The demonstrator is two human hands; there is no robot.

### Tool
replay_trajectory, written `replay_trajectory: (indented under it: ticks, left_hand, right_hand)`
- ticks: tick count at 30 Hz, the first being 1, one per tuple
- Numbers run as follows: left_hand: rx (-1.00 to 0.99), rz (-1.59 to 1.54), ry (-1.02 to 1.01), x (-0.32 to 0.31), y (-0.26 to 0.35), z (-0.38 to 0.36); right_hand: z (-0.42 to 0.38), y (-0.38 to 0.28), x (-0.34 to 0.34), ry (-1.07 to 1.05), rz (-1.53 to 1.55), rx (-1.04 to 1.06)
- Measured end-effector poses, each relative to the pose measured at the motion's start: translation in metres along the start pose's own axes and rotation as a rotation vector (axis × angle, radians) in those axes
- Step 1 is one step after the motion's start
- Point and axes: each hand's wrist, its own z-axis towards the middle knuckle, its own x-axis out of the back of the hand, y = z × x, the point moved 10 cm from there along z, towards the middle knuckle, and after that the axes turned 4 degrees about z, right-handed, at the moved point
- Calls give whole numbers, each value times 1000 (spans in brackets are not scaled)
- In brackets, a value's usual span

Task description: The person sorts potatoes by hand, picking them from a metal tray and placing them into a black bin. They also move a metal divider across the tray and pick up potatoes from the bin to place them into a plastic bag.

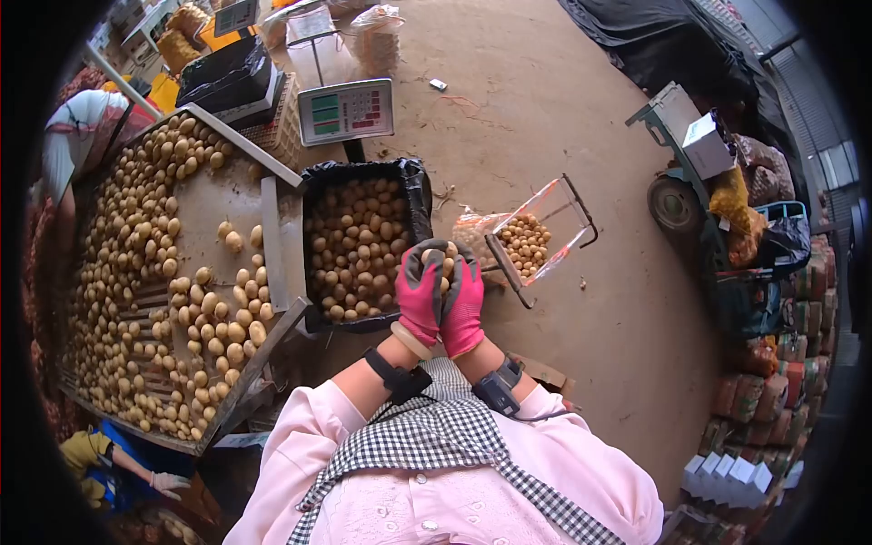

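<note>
Beside a black-lined crate (417, 186), a few potatoes (450, 258) being held

So yeah, a few potatoes are held between the left hand (419, 295) and the right hand (463, 304), both covered by pink-and-grey gloves. The two hands are brought together, cupped and closed around the potatoes, which can be seen peeking out at the top. How many are in there can't be told, since some are hidden by the fingers.

Just left of the hands, the crate is filled with plenty more. The crate's right edge is overlapped by the left glove in this view, though whether it's actually touched can't be told. Above the crate, a scale display (347, 112) is mounted on a post. Further left, a big slatted table (207, 204) is mostly covered in potatoes, with one bare patch left showing.

On the right, smaller potatoes (524, 243) are contained in a bag hung on a metal frame (581, 207).

Two other people are partly caught at the left edge: a white top (89, 111) up high, and a pale gloved hand (167, 482) down low. Over on the far right, white boxes (727, 479) are lined up near stacked sacks (758, 397).
</note>
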Motion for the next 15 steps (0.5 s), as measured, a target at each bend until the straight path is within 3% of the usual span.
replay_trajectory:
  ticks: [1,2,3,5,6,7,9,11,13,15]
  left_hand:
    - [58,24,-60,-11,-8,1]
    - [82,6,-115,-24,-14,4]
    - [104,-35,-243,-120,-64,26]
    - [-27,155,-349,-159,-77,39]
    - [-17,166,-358,-159,-89,50]
    - [83,182,-295,-155,-112,64]
    - [190,201,-231,-129,-151,70]
    - [136,425,-236,-73,-166,70]
    - [662,192,-243,-28,-181,32]
    - [822,176,-263,8,-166,-4]
  right_hand:
    - [-1,-1,12,89,35,-37]
    - [6,-4,27,110,22,75]
    - [62,-69,88,118,6,139]
    - [103,-55,159,239,63,272]
    - [123,-27,232,253,71,268]
    - [180,-3,291,552,-297,201]
    - [175,16,365,932,-617,-100]
    - [156,-8,352,867,-446,-231]
    - [136,3,343,792,-284,-365]
    - [142,35,303,378,193,-359]
